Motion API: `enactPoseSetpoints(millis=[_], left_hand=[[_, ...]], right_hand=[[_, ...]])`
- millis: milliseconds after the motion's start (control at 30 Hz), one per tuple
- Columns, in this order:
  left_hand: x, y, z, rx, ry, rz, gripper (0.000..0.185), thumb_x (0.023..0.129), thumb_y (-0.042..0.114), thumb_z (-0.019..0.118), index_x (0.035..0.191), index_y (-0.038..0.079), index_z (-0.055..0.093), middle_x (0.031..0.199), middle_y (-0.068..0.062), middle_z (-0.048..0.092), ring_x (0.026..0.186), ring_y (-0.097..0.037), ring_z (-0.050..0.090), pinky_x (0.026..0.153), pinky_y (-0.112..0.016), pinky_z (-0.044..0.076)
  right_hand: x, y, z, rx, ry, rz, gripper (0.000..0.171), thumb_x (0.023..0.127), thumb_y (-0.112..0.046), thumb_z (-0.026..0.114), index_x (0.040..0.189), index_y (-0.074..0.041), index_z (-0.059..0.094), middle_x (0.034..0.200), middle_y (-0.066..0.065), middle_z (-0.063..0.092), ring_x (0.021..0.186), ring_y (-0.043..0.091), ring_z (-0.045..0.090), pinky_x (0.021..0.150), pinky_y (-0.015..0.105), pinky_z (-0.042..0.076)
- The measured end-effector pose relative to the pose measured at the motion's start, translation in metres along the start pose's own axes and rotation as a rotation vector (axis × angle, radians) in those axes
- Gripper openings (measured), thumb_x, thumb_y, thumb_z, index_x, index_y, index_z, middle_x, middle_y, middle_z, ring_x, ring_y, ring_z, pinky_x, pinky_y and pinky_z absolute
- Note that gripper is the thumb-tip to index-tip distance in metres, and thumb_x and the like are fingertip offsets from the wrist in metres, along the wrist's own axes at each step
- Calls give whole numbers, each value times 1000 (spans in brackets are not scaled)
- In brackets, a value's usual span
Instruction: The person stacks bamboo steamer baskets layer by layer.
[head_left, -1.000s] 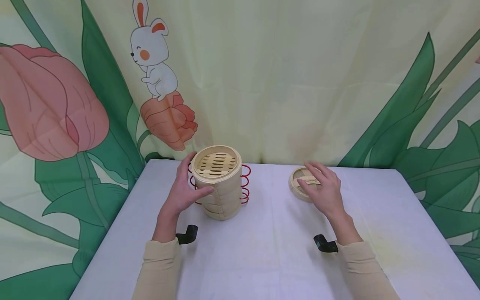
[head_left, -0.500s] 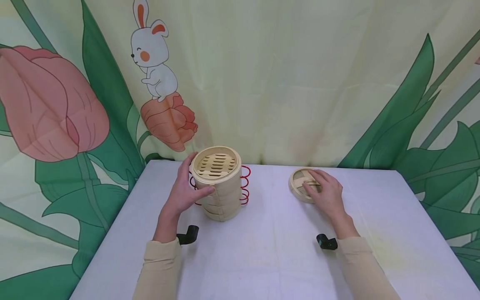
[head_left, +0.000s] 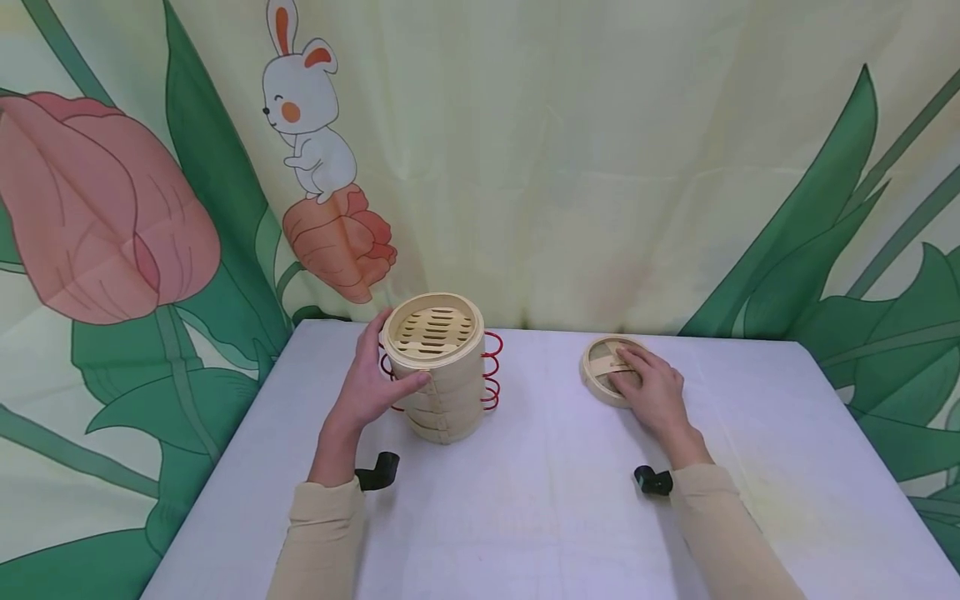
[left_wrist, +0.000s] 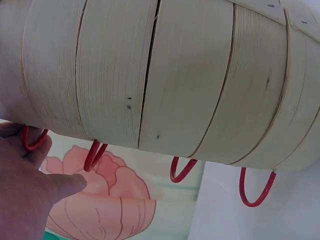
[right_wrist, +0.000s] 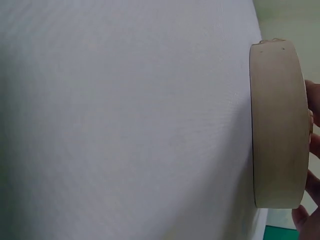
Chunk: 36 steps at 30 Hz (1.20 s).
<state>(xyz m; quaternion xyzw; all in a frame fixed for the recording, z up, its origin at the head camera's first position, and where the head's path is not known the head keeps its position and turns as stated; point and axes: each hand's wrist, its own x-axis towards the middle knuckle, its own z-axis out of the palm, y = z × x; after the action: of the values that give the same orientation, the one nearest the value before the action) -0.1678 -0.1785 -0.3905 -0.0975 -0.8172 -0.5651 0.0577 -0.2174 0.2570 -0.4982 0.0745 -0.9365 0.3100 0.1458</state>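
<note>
A white table (head_left: 540, 500) is seen, its far edge against a printed curtain (head_left: 600, 167); bare tabletop lies between the two hands and across the near half. A stack of bamboo steamer baskets (head_left: 441, 367) with red wire handles (head_left: 491, 367) stands far left of centre, its top tier uncovered and its slatted floor shown. A round bamboo lid (head_left: 609, 367) lies flat at far right, well apart from the stack. The left hand (head_left: 367, 387) is curled round the stack's left side, thumb in front. The right hand (head_left: 651, 388) is laid over the lid, its fingers (right_wrist: 306, 215) bent round the rim.
</note>
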Motion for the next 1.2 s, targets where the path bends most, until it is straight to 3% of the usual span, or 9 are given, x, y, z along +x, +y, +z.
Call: enactPoseSetpoints(millis=[267, 533, 833, 1200], left_hand=[[-1, 2, 0, 0, -4, -14, 109, 78, 22, 86, 161, 15, 15, 159, -16, 16, 141, -33, 25, 104, -60, 37], [1, 0, 0, 22, -3, -2, 109, 78, 23, 87, 160, 11, 16, 159, -16, 16, 147, -31, 18, 115, -61, 20], [0, 1, 0, 21, -12, -8, 109, 79, 23, 86, 160, 11, 15, 159, -16, 16, 146, -32, 18, 113, -62, 23], [0, 0, 0, 28, -6, -15, 110, 79, 24, 86, 161, 12, 14, 160, -15, 15, 147, -32, 18, 114, -61, 22]], right_hand=[[2, 8, 0, -22, -1, -1, 42, 94, -16, 72, 131, 1, 64, 140, 21, 54, 131, 46, 44, 104, 68, 20], [6, 18, -2, -11, 0, -37, 37, 94, -19, 74, 125, 0, 69, 135, 21, 59, 125, 46, 51, 105, 65, 26], [12, 25, -9, 71, -94, 11, 35, 95, -22, 73, 123, -1, 71, 137, 20, 59, 133, 45, 45, 107, 59, 35], [12, 26, -10, 78, -74, -15, 30, 94, -22, 74, 115, 0, 74, 128, 21, 62, 127, 45, 49, 104, 61, 36]])
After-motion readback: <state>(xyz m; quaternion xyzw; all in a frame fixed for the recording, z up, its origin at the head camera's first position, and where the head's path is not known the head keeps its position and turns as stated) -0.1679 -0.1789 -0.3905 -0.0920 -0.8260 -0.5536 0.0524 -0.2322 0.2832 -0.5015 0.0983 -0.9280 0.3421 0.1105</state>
